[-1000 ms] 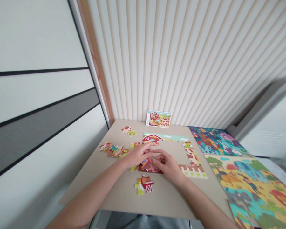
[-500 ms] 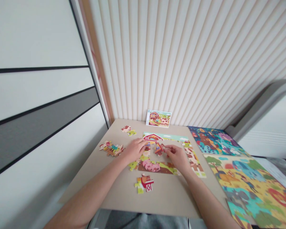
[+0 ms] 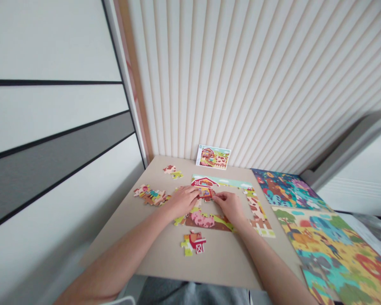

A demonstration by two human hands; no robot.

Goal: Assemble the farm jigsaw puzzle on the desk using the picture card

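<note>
Head view. The puzzle piece [image 3: 206, 193] is showing red and orange print and is lying just under the red barn roof, at the far-left inner corner of the farm puzzle [image 3: 209, 221], which is lying mid-tabletop. The puzzle is only partly joined: a sky strip along the far side, a cow and fence down the right, a pink pig along the near side, and bare middle.

The left hand [image 3: 186, 199] is resting palm down, fingers curled, fingertips touching the piece. The right hand [image 3: 230, 204] is meeting it from the other side. Whether either hand is pinching or only pressing cannot be told.

The tabletop [image 3: 165, 258] is beige and is butting against a slatted wall [image 3: 257, 84]. A reference card [image 3: 213, 157] is leaning at the far edge. Loose pieces [image 3: 150, 195] are lying toward the left edge, and a barn cluster [image 3: 194, 244] nearer the front. Colourful mats [image 3: 330, 245] are covering the right side. The near edge is offering open surface.
</note>
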